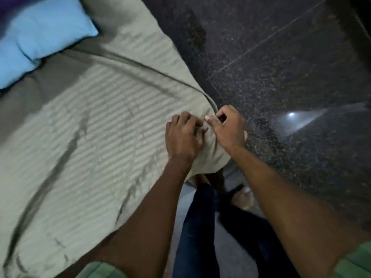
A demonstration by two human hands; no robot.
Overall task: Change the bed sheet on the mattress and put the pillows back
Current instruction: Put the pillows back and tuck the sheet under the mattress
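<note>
Head view | step: I judge sheet-fitting at mattress corner (208, 157) | left hand (183, 137), right hand (227, 128) curled, gripping grey-green sheet (100, 127) there | next: tuck under; blue pillow (38, 37) lies far from the corner

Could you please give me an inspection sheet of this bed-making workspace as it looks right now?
Surface: mattress, wholly covered; only its corner bulge shows under the hands.
Job's things: striped grey-green sheet spread over the bed, creased in long folds; blue pillow lying at the top left on the sheet.
Clutter: nothing seen.
Grippers: left hand has its fingers curled on the sheet at the bed corner; right hand pinches the sheet edge beside it.
Cables: nothing seen.
Surroundings: dark speckled floor with a light reflection; the person's legs and a foot below the corner.
</note>
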